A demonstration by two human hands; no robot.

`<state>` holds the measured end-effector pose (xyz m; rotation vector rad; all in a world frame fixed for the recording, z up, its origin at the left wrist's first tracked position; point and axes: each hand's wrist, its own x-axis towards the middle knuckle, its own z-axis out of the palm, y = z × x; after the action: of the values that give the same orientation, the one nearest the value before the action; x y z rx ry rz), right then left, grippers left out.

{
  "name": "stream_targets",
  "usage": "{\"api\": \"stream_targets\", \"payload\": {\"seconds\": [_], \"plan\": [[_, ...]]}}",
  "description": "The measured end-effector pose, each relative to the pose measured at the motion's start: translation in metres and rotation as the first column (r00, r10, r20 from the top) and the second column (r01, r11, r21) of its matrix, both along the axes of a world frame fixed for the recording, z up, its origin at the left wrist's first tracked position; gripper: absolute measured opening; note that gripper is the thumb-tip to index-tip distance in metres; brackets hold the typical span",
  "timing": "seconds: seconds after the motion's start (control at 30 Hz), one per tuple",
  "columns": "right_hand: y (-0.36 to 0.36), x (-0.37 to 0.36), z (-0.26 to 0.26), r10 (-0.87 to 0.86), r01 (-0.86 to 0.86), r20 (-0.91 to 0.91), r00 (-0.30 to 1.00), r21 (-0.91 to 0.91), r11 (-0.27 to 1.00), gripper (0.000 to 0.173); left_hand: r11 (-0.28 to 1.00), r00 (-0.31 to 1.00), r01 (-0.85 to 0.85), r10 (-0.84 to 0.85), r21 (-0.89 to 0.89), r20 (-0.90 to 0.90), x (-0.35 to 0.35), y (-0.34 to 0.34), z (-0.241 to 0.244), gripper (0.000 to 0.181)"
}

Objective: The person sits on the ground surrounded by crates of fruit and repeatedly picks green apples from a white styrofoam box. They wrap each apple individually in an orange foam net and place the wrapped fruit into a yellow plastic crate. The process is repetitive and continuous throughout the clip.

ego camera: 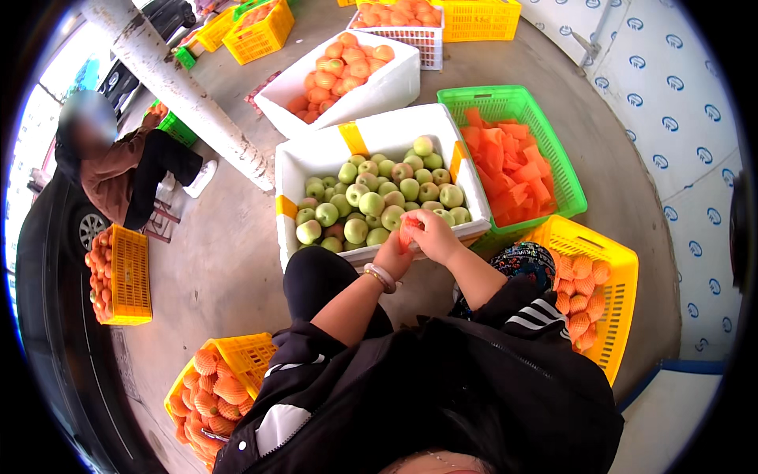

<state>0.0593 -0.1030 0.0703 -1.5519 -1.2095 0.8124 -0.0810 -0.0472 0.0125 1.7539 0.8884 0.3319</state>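
My left hand (394, 256) and my right hand (435, 236) meet at the near edge of a white foam box (314, 142). Between their fingers is an orange foam net sleeve (406, 232), gripped from both sides. My fingers hide part of it, so I cannot tell whether a fruit is inside. The box holds many loose green apples (371, 204), some with a reddish blush. Right of it, a green plastic crate (571, 189) contains a heap of flat orange foam net sleeves (512, 172).
Yellow crates of net-wrapped fruit stand at my right (622, 290) and left (254, 355). Behind the apples is a second foam box (391, 89) of wrapped fruit. A white post (195, 106) rises at left, near a seated person (112, 172) and a dark car (53, 284).
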Motion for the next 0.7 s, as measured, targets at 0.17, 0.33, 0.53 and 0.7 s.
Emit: {"api": "stream_targets", "payload": {"seconds": [0.17,0.33,0.53,0.7], "plan": [[0.008,0.011,0.003,-0.336,0.335,-0.409,0.849,-0.077,0.939,0.023,0.999,0.998,-0.046,0.046,0.012,0.047,0.004,-0.001,0.009,0.022],[0.014,0.066,0.039,-0.450,0.862,-0.892,0.043,-0.194,0.467,0.075,1.000,1.000,-0.008,0.008,0.014,-0.024,-0.005,-0.006,0.008,0.019],[0.000,0.052,0.036,-0.316,0.543,-0.914,0.256,-0.134,0.829,0.057,0.993,0.987,0.113,-0.107,0.042,-0.119,0.003,-0.004,0.012,0.018],[-0.043,0.063,0.106,-0.085,0.406,-0.913,0.399,0.093,0.909,0.029,0.963,0.961,0.252,-0.239,0.091,-0.140,-0.006,-0.008,0.004,0.021]]}}
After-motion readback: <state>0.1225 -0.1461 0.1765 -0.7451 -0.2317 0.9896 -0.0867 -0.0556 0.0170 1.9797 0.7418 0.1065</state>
